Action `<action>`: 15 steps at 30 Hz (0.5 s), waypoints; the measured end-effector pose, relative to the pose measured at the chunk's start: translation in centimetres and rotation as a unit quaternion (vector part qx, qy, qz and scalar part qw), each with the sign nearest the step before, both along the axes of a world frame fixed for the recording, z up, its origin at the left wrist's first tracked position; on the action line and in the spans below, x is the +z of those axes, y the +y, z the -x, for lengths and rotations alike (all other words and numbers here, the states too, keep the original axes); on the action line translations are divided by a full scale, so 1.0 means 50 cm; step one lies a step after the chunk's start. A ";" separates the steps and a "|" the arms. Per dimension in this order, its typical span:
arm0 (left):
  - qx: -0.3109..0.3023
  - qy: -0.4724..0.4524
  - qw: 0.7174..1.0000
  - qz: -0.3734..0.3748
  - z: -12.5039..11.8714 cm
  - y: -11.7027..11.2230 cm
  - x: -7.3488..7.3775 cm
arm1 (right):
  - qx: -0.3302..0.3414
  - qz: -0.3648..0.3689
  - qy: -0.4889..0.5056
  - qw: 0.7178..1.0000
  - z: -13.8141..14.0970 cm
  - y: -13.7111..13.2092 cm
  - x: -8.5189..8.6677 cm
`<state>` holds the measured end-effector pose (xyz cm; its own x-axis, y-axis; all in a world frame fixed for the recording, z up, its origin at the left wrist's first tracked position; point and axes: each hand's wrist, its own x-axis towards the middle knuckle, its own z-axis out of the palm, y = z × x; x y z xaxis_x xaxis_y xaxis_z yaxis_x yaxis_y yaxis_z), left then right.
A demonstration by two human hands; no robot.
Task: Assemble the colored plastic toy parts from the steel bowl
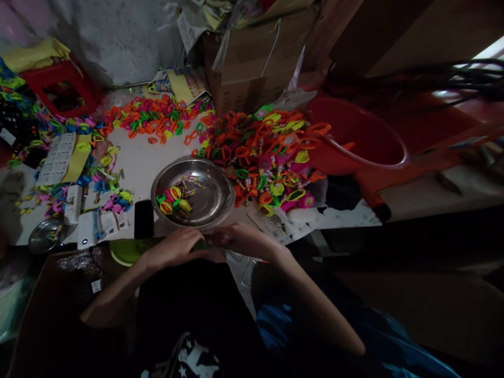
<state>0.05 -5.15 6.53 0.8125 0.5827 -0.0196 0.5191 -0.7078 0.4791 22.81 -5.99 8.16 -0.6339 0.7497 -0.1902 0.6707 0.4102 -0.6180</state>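
My left hand (177, 248) and my right hand (242, 240) are close together at the table's front edge, just below a steel bowl (212, 197). The left fingers curl toward the thumb, with a bit of dark green (202, 244) showing between the hands; what it belongs to is unclear. My right hand is closed in a pinch, its fingertips dim and partly hidden. Inside the bowl lie yellow, green and pink plastic pieces (173, 199) and several small printed sticks (192, 180). A big heap of orange, green and yellow plastic bands, like toy watches (260, 152), stands right of the bowl.
A dark phone (144, 219) lies left of the bowl, near a white power strip (73, 203) and a small metal dish (45, 236). Behind stand a cardboard box (252, 63) and a red stool (61, 86). A red basin (366, 134) leans at the right.
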 end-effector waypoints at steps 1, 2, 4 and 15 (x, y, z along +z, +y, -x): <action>-0.006 -0.005 0.999 0.044 0.007 0.008 -0.009 | 0.035 0.040 -0.005 0.999 -0.013 0.006 -0.007; 0.006 -0.015 0.997 0.079 0.016 0.020 -0.020 | 0.064 0.073 -0.005 0.995 -0.029 0.011 -0.010; 0.069 -0.040 0.992 0.100 0.038 0.055 -0.043 | 0.083 0.115 0.018 0.990 -0.067 0.025 -0.005; 0.135 0.077 0.984 -0.084 0.050 0.219 -0.175 | -0.513 -0.177 0.309 0.781 -0.180 0.100 -0.015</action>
